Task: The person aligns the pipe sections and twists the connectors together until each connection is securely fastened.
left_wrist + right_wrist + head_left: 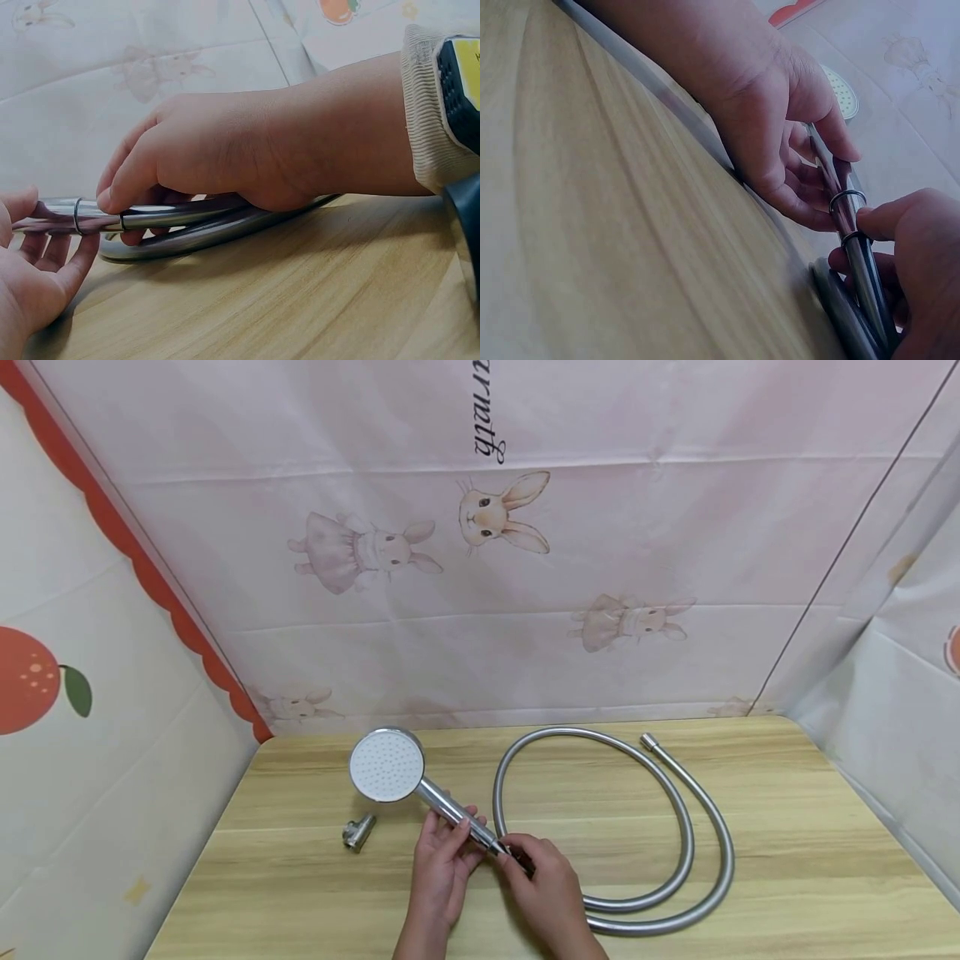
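A chrome shower head point(386, 766) with a round white spray face tilts up to the left. My left hand point(442, 868) holds its handle point(450, 808), thumb on top and fingers beneath. At the handle's lower end my right hand point(547, 885) pinches the end fitting point(101, 220) of a grey metal shower hose point(686, 852). The fitting is in line with the handle, and a thin ring point(848, 196) shows where they meet. From there the hose runs under my right hand and loops over the table.
A small chrome fitting point(358, 832) lies left of my hands on the wooden table point(810, 860). The hose's other end point(649, 742) lies at the back right. Printed cloth walls point(525, 668) stand behind and at both sides.
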### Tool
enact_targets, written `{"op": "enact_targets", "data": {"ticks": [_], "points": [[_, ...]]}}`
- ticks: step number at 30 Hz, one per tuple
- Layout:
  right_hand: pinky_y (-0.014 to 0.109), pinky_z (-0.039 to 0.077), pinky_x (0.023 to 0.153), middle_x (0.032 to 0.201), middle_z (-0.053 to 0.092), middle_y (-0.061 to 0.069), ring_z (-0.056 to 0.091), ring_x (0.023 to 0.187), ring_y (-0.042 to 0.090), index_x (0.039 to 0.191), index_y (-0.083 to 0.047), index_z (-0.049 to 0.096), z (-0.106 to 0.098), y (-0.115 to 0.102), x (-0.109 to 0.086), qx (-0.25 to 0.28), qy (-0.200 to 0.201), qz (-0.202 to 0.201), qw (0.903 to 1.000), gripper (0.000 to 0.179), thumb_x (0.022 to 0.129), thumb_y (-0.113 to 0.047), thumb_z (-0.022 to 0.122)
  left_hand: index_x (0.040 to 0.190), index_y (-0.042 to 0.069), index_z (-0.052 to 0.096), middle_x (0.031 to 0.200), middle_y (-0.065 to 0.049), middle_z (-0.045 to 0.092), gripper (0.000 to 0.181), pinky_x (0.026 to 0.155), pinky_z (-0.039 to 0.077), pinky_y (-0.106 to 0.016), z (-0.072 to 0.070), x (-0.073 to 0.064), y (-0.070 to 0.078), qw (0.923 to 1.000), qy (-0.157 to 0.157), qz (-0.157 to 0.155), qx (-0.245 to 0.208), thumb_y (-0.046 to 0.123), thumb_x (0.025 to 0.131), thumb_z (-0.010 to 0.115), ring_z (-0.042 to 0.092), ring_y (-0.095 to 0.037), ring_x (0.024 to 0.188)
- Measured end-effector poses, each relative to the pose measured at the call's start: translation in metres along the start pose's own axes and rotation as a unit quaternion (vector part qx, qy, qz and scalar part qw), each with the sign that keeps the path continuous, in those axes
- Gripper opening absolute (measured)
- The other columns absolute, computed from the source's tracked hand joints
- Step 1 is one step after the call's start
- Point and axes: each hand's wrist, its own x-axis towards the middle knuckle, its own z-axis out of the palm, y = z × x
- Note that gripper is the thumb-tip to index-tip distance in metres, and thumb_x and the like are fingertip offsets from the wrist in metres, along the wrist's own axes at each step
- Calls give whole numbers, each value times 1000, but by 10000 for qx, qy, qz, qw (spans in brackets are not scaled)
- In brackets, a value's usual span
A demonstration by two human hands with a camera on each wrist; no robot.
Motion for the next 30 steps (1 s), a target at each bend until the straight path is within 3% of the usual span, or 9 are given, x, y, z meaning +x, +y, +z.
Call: {"op": "enact_targets", "data": {"ticks": [5, 15, 30], "points": [[22, 54, 69, 88, 68, -16, 59, 78, 1, 98, -27, 73, 0, 0, 1, -21, -17, 9, 10000, 17, 83, -23, 79, 156, 18, 22, 120, -3, 61, 73, 90, 57, -35, 0, 0, 0, 10000, 5, 16, -20, 8, 95, 61, 66, -17, 106], [20, 54, 69, 91, 63, -17, 57, 76, -1, 98, -25, 72, -2, -2, 1, 152, -116, 64, 9998, 30, 72, -15, 86, 155, 17, 23, 118, -3, 61, 71, 90, 58, -35, 1, -1, 1, 10000, 2, 9, -45, 7, 95, 61, 66, -16, 104], [22, 53, 68, 88, 67, -15, 58, 77, 0, 99, -27, 73, -1, -1, 0, -104, -35, 40, 9999, 23, 79, -21, 82, 153, 15, 26, 117, -3, 62, 69, 89, 58, -34, 1, -1, 1, 10000, 41, 0, -38, 8, 95, 62, 66, -17, 105]]}}
